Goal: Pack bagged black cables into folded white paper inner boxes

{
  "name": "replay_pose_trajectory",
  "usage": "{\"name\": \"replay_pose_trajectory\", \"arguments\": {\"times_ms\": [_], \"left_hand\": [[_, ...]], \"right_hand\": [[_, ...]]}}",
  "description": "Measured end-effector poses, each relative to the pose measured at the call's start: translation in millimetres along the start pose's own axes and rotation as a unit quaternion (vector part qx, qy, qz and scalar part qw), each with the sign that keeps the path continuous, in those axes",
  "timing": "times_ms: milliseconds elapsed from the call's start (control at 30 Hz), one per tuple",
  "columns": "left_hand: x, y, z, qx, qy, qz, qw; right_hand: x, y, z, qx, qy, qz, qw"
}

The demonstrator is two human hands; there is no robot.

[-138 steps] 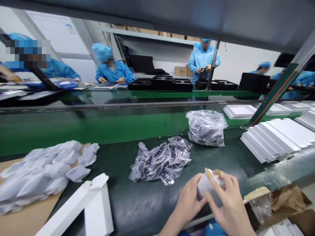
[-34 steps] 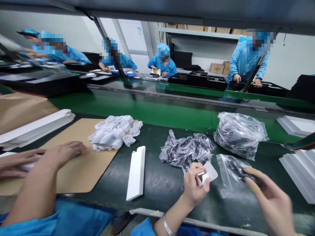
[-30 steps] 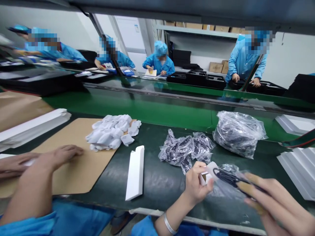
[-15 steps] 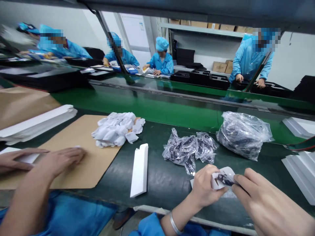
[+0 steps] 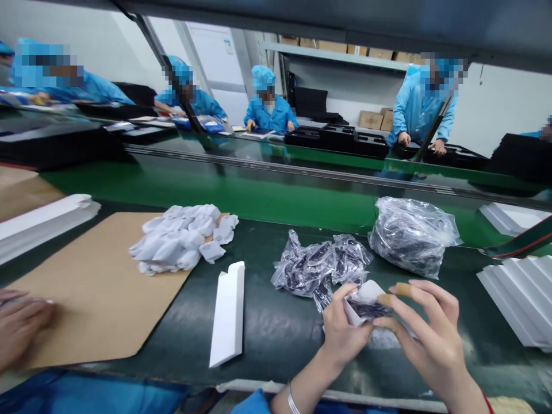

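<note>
My left hand (image 5: 345, 330) is wrapped round a small white box (image 5: 370, 289) whose top stands open with a flap up. A dark item in clear plastic (image 5: 368, 310) sits in the box's mouth. My right hand (image 5: 435, 325) is at the box's right side, its fingers apart and several tips in yellowish covers, the nearest ones at the opening. Under the hands lies some clear plastic (image 5: 390, 338). Just behind them is a heap of small clear bags with dark items (image 5: 308, 264). A long white box (image 5: 227, 316) lies to the left on the dark work surface.
Small white wrapped pieces (image 5: 176, 238) are piled on a cardboard sheet (image 5: 99, 287), with a co-worker's hand (image 5: 26, 328) at its left. A large clear bag (image 5: 409, 236) stands behind right. Flat white boxes (image 5: 517, 299) are stacked at right. A green conveyor (image 5: 259, 192) runs behind.
My right hand has spread its fingers and eased off the bagged dark item, which now sits deeper in the white box. The view has shifted right, and the co-worker's hand has moved leftward.
</note>
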State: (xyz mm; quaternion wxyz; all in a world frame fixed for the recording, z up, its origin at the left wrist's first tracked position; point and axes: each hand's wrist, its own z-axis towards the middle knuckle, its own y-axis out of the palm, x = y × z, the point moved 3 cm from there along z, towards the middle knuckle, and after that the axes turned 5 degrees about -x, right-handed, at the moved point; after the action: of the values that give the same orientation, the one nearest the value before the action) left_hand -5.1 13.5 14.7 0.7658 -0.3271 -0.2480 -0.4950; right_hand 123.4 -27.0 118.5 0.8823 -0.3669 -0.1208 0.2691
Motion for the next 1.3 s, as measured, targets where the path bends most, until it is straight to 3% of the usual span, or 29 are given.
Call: {"name": "replay_pose_trajectory", "arguments": {"times_ms": [67, 233, 367, 533, 733, 1000, 1167, 1300], "left_hand": [[1.4, 0.5, -1.4, 0.002, 0.012, 0.007, 1.0], [10.1, -0.5, -6.7, 0.011, 0.036, 0.006, 0.999], [12.1, -4.6, -9.8, 0.011, 0.06, 0.002, 0.998], [6.0, -7.0, -7.8, -0.012, 0.016, -0.005, 1.0], [13.1, 1.7, -7.4, -0.038, 0.016, -0.005, 0.999], [20.2, 3.6, -6.4, -0.072, 0.054, -0.027, 0.996], [21.5, 8.4, -8.5, -0.096, 0.084, -0.051, 0.991], [20.8, 7.6, -9.8, -0.082, 0.09, -0.042, 0.992]], "right_hand": [[1.7, 1.9, -10.4, 0.037, 0.017, -0.014, 0.999], [3.1, 8.3, -18.4, 0.001, 0.07, -0.015, 0.997], [-9.8, 5.3, -17.5, 0.023, 0.075, -0.01, 0.997], [-25.1, 2.7, -20.0, -0.002, 0.113, 0.025, 0.993], [-19.7, -3.2, -13.0, -0.027, 0.133, 0.026, 0.99], [-9.1, -11.9, 15.6, -0.156, -0.018, 0.01, 0.988], [-1.3, -5.6, 13.5, -0.208, 0.001, 0.067, 0.976], [-2.0, 0.6, 0.2, -0.181, 0.019, 0.016, 0.983]]}}
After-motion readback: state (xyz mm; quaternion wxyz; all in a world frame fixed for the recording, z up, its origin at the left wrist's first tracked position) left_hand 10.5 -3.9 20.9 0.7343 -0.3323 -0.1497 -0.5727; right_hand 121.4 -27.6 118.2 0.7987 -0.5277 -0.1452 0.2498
